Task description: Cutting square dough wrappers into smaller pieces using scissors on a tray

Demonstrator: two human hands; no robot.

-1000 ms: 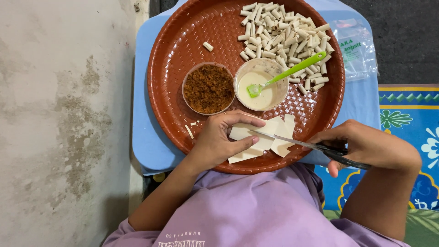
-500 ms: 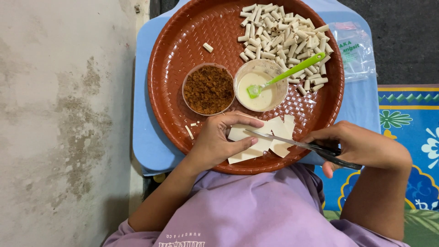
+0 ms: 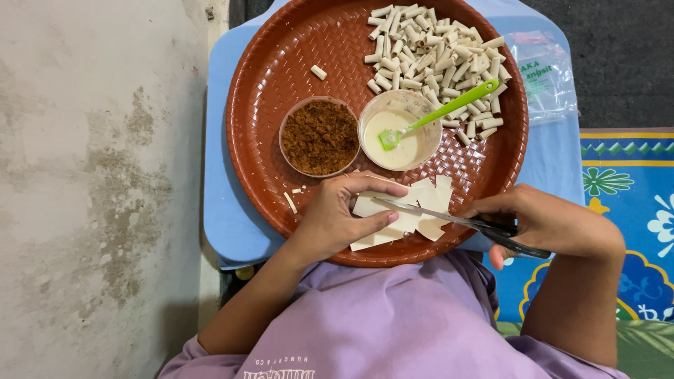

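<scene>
Little has shifted since the earlier frames: the right hand (image 3: 544,223) has edged slightly toward the body and the blades sit a touch lower across the pale sheets, while the left hand (image 3: 342,214) stays pressed on the stack. Largest in view is the light blue board (image 3: 225,210), with a round reddish-brown woven tray (image 3: 267,91) resting on it, beside a stained concrete floor (image 3: 91,175) on one side and a blue patterned mat (image 3: 632,182) on the other. A clear plastic bag (image 3: 544,74) lies at the board's far corner. On the tray's far part sits a heap of small pale rolled pieces (image 3: 435,56), with one stray roll (image 3: 319,71) apart from it. Nearer are two round bowls side by side: one full of brown shredded filling (image 3: 320,137), the other holding a creamy white paste (image 3: 404,137) with a green spoon (image 3: 449,109) leaning in it. At the tray's near edge lies the stack of thin pale wrapper sheets (image 3: 421,210); the left hand curls around its end, thumb on top and fingers tucked beneath. The right hand is closed around the dark handles of the scissors (image 3: 456,221), whose blades reach across the sheets. A few small offcuts (image 3: 291,200) lie left of the hand.
</scene>
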